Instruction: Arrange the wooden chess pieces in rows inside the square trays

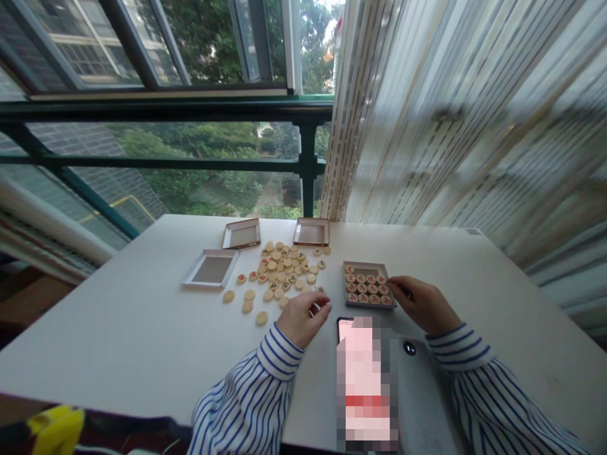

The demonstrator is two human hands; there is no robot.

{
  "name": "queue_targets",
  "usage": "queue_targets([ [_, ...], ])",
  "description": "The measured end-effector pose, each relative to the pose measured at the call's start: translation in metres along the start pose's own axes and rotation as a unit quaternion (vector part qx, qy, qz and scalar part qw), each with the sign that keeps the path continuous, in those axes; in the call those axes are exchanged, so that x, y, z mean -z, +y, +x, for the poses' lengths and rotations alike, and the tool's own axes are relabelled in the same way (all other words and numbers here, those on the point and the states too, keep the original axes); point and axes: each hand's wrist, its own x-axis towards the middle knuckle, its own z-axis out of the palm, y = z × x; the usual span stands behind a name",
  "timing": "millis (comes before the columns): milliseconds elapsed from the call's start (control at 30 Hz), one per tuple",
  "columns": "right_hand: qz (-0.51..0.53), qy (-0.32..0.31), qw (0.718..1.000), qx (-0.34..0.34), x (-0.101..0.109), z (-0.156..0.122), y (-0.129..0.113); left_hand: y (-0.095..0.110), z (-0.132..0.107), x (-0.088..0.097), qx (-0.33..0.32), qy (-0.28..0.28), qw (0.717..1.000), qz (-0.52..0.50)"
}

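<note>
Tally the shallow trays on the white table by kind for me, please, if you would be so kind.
Brown-edged trays: 2
White-edged tray: 1
Tray holding red-marked xiangqi pieces: 1
Total: 4 trays

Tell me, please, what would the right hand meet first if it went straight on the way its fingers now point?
The right hand would probably first meet the right edge of the box, or the red-marked piece just inside it; the depth there is unclear.
</note>
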Motion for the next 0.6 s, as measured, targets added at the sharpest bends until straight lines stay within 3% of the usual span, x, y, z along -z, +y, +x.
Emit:
queue_targets([
  [367,-0.031,-0.044,0.995,0.078,0.011,0.022,-0.027,-0.005,0.008,0.023,0.005,0.049,0.999,-0.008],
  [600,-0.063,-0.077,0.987,0.124,0.014,0.037,-0.043,-0.018,0.009,0.042,0.014,0.084,0.996,-0.009],
])
